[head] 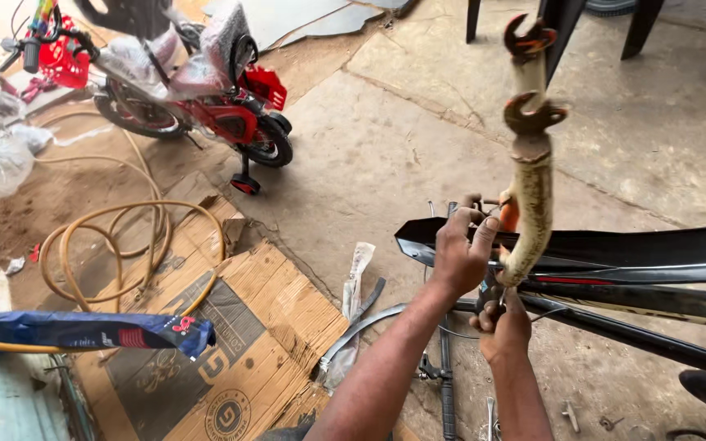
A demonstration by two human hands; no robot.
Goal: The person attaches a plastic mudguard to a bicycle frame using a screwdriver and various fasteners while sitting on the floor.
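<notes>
Two rusty open-ended spanners (530, 155) stand upright, one jaw above the other, over a black bicycle mudguard (614, 245). My left hand (461, 253) is closed over the mudguard's near end, with its fingers touching the spanners' lower part beside a small orange piece (509, 216). My right hand (503, 328) is a fist just below, wrapped around the bottom end of the spanners by the black frame tubes (639, 310). What the spanner jaws sit on down there is hidden by my hands.
A small red children's bicycle (206, 98) stands at the back left. A coiled yellow hose (116, 245) lies on flattened cardboard (263, 327), with a blue package (83, 331) on it. Dark chair legs (561, 33) stand at the back, and loose metal parts (443, 376) lie on the concrete.
</notes>
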